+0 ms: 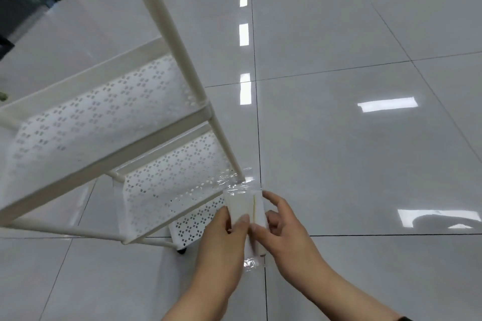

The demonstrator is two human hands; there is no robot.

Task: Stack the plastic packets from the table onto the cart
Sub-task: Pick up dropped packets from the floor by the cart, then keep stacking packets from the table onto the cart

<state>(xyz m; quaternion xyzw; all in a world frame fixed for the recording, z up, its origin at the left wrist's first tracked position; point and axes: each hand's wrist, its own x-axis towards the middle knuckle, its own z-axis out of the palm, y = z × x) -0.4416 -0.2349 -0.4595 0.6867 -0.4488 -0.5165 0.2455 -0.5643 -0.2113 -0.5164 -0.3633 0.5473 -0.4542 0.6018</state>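
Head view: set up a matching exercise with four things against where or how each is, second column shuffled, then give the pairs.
Things:
1. plastic packet
2. cart
3. left hand
4. floor

States:
A. glossy pale tiles with dark seams
B. white, with perforated shelves
C. held between both hands, over the floor beside the cart
D. thumb laid across the packet's front

Pairs: 1-C, 2-B, 3-D, 4-A. The right hand grips the packet's other edge.
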